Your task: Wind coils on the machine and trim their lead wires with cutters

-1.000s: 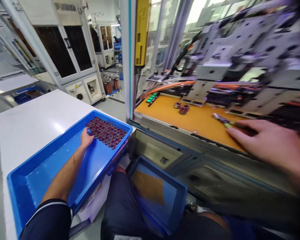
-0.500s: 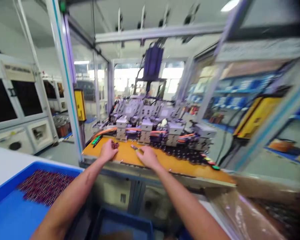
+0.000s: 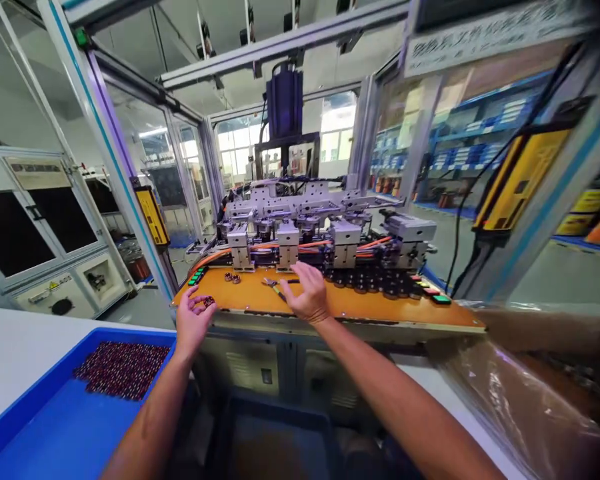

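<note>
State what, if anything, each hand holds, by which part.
Left hand holds a small coil by its edge. Right hand is at the pliers' handles; grip unclear.

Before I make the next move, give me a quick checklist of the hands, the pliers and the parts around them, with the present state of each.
1. Stator in the left hand's fingers: ok, at the front edge of the orange tabletop.
2. Right hand firmly gripping the pliers: cannot tell; the hand is at the handles, but its grip is unclear.
3. Pliers apart from the two loose stators: ok, a gap shows.
4. Right hand clear of the dark round parts: cannot tell; they adjoin in this view.
5. Left hand outside the blue tray: ok.
6. Held stator's winding undamaged: cannot tell, too small.
</note>
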Available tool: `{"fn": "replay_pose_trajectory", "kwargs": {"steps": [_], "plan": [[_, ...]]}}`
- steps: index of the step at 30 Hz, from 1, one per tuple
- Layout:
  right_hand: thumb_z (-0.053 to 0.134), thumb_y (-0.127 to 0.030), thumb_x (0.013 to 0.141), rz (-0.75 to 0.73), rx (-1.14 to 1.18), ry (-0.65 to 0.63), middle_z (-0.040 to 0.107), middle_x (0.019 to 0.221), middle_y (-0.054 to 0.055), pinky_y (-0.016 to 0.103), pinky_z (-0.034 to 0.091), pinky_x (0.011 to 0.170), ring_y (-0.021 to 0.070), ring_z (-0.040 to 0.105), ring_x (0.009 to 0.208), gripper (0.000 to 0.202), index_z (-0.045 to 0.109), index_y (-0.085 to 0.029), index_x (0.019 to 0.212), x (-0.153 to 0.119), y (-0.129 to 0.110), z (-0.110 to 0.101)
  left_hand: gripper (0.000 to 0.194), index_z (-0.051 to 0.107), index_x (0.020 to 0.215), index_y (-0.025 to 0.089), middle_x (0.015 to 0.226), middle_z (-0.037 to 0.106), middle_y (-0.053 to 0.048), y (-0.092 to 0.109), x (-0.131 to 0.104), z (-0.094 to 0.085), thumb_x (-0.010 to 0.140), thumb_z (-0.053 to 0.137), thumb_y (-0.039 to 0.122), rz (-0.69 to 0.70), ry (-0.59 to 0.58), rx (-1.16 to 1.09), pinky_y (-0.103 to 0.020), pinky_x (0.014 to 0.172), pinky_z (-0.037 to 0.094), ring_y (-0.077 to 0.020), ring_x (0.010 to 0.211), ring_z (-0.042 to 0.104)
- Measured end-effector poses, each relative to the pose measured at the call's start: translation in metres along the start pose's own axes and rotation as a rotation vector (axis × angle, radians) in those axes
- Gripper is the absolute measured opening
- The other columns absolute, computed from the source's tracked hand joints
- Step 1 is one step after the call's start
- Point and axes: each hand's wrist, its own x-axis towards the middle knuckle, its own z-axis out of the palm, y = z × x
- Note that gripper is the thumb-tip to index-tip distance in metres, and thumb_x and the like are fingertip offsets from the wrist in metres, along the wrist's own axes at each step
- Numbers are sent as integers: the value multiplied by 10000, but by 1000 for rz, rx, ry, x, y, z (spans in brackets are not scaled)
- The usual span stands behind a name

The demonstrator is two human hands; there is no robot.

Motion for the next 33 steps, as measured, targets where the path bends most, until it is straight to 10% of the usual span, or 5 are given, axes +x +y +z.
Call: {"fn": "replay_pose_trajectory", "kwargs": {"steps": [6,13,17,25,33], "plan": [[517,-327,937,-207,230,21,666,1119,175,431,519,941,259,625,1082,286,636,-122,1096,-37,-66,-48,643,484,1245,224,1062,705,-74,30,-106,-30,679,787,196,81,-111,-249,-302,835,575,-167,949,700],[503,-74,910,-687,313,-515,695,1109,138,306,528,814,201,657,973,256,610,-105,1140,-101,-148,-131,754,512,1329,286,1051,679,-32,46,-175,-49,692,729,-54,418,-266,-220,-222,786,601,-114,862,692],[457,-104,940,-534,356,-786,592,647,16,276,407,532,137,517,570,206,658,-150,939,-119,-143,-133,806,476,1359,284,1046,686,-31,42,-180,-46,680,744,-57,389,-284,-232,-211,781,605,-118,879,694],[580,-185,919,-68,725,-1075,644,654,-23,207,422,548,85,567,574,107,659,-192,848,-139,-133,-132,765,418,1380,295,1067,700,-43,29,-180,-40,746,751,27,190,-333,-352,-236,784,617,-136,875,716],[714,-354,797,701,1091,-824,597,693,-9,218,453,571,103,540,625,231,582,-182,717,-142,-147,-100,794,387,1426,307,1205,673,-71,26,-190,-35,775,674,-47,243,-435,-369,-266,891,596,-158,1033,699]]}}
